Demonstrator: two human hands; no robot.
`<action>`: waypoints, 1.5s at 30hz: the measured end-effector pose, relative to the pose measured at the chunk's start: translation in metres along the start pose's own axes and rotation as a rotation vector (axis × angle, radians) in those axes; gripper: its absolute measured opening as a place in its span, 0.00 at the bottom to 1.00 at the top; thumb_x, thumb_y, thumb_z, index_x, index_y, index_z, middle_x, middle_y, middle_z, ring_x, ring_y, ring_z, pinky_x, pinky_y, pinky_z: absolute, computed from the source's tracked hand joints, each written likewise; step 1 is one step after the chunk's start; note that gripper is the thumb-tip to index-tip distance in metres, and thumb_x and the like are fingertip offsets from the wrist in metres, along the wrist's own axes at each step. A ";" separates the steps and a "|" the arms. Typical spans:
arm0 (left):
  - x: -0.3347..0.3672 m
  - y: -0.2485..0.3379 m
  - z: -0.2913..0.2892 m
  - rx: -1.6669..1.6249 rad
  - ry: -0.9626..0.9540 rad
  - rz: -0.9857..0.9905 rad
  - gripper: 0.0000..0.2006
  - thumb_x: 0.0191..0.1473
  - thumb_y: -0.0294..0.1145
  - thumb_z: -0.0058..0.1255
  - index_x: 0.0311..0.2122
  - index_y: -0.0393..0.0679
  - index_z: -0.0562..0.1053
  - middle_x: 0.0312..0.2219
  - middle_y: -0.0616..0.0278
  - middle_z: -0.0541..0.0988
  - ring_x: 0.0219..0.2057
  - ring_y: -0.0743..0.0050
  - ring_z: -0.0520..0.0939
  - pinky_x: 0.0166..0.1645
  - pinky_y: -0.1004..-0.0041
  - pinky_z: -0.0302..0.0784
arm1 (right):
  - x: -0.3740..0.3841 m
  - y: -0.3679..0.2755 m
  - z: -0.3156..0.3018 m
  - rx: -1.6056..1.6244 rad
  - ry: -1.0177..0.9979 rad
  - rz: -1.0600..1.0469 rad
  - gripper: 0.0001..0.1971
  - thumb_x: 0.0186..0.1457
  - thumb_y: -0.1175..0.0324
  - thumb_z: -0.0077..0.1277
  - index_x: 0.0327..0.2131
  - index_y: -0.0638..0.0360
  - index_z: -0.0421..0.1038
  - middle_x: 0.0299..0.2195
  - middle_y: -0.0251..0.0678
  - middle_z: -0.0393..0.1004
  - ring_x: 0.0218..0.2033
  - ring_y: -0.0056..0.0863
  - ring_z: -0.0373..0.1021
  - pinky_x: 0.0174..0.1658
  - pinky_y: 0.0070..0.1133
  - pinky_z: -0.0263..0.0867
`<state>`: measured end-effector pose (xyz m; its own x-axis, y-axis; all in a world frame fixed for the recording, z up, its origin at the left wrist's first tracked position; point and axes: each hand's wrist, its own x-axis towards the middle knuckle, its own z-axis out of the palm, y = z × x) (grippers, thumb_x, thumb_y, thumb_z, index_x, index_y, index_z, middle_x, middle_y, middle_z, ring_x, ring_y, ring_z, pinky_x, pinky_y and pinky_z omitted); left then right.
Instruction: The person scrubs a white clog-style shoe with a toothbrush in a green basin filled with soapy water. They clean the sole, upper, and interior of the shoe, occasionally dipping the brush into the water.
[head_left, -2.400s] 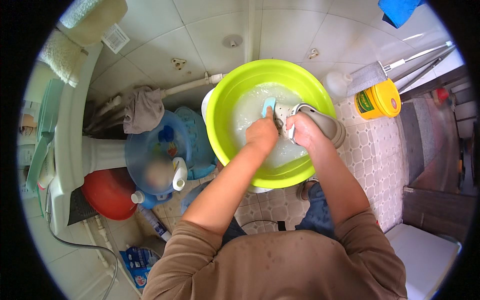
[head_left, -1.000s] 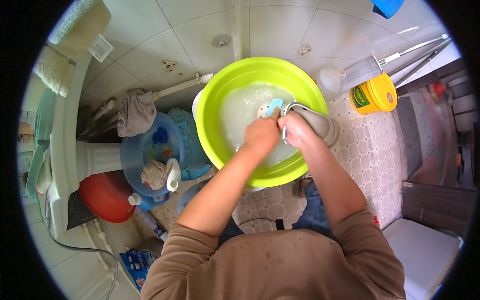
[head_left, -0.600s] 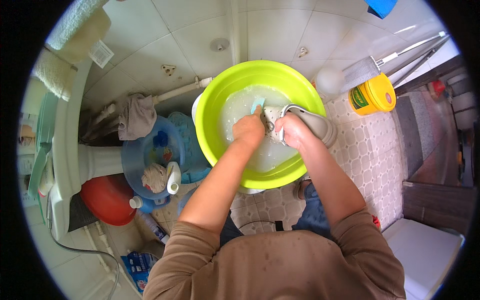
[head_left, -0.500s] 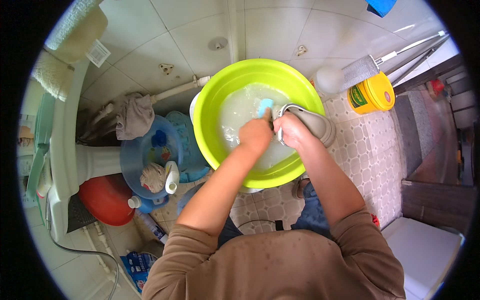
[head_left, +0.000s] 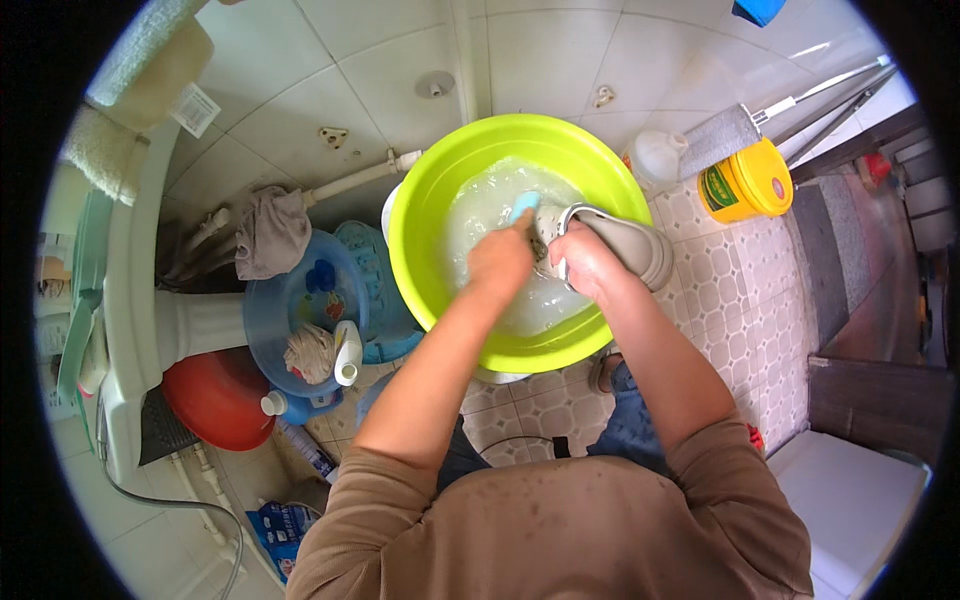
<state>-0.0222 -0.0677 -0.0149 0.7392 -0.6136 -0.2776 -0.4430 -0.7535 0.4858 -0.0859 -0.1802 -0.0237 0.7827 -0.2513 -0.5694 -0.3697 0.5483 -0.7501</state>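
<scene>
Over a lime-green basin [head_left: 418, 230] of cloudy, sudsy water [head_left: 485, 200], my right hand [head_left: 584, 256] grips a pale grey clog [head_left: 642, 242]. Its fingers curl round the side of the shoe's opening. The clog's holed toe end points into the basin, while its heel reaches over the right rim. My left hand [head_left: 500, 262] is closed round a light blue brush [head_left: 523, 204], index finger stretched along it. The brush lies against the toe end of the clog; its bristles are hidden.
At left stand a blue tub [head_left: 262, 335] with cloth and a white bottle, a red basin [head_left: 215, 400], and a pedestal sink [head_left: 130, 400]. A yellow bucket [head_left: 748, 180], a translucent jug [head_left: 655, 158] and a flat mop [head_left: 722, 140] are at upper right.
My left hand and the brush have moved slightly up and left along the clog, baring more of its holed toe. My right hand keeps its grip.
</scene>
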 end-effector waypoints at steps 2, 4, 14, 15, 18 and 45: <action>0.011 -0.007 -0.002 0.021 -0.015 -0.087 0.23 0.51 0.32 0.38 0.55 0.54 0.63 0.31 0.45 0.77 0.33 0.48 0.79 0.39 0.57 0.73 | 0.006 0.003 -0.007 0.008 -0.004 0.018 0.21 0.33 0.84 0.38 0.38 0.64 0.61 0.27 0.34 0.60 0.27 0.25 0.57 0.28 0.22 0.55; 0.000 0.008 0.008 -0.025 -0.030 0.038 0.23 0.52 0.31 0.37 0.55 0.55 0.63 0.31 0.46 0.77 0.33 0.48 0.78 0.38 0.57 0.73 | 0.010 0.003 -0.009 0.038 0.041 -0.005 0.17 0.32 0.84 0.39 0.32 0.64 0.62 0.24 0.33 0.61 0.25 0.26 0.58 0.28 0.20 0.55; 0.018 -0.025 -0.002 0.117 -0.057 -0.319 0.27 0.52 0.29 0.35 0.59 0.50 0.54 0.37 0.49 0.77 0.39 0.55 0.78 0.42 0.62 0.73 | 0.014 -0.021 -0.011 0.339 -0.120 0.144 0.17 0.53 0.64 0.46 0.42 0.67 0.66 0.37 0.46 0.72 0.35 0.38 0.70 0.40 0.33 0.67; 0.016 -0.024 0.002 0.080 -0.077 -0.254 0.27 0.52 0.29 0.35 0.59 0.50 0.54 0.36 0.47 0.77 0.38 0.54 0.78 0.41 0.61 0.73 | 0.015 -0.017 -0.010 0.411 -0.135 0.119 0.20 0.55 0.57 0.46 0.43 0.65 0.65 0.38 0.44 0.72 0.36 0.37 0.70 0.41 0.33 0.67; -0.017 0.005 0.014 -0.022 -0.095 -0.043 0.27 0.51 0.28 0.35 0.59 0.49 0.55 0.32 0.44 0.77 0.33 0.49 0.79 0.38 0.58 0.73 | 0.024 -0.010 -0.009 0.449 -0.033 -0.009 0.26 0.56 0.49 0.43 0.45 0.64 0.63 0.41 0.43 0.70 0.39 0.35 0.68 0.43 0.32 0.66; -0.016 0.021 -0.016 -0.115 0.152 0.077 0.24 0.51 0.27 0.38 0.56 0.51 0.61 0.23 0.40 0.75 0.24 0.43 0.77 0.35 0.53 0.72 | -0.018 -0.016 0.009 0.297 -0.033 -0.347 0.27 0.58 0.49 0.40 0.49 0.64 0.59 0.48 0.37 0.65 0.50 0.26 0.61 0.54 0.26 0.55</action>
<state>-0.0352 -0.0700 0.0128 0.7775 -0.6189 -0.1118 -0.4468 -0.6687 0.5943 -0.0895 -0.1777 0.0017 0.8522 -0.4374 -0.2871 0.0730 0.6427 -0.7626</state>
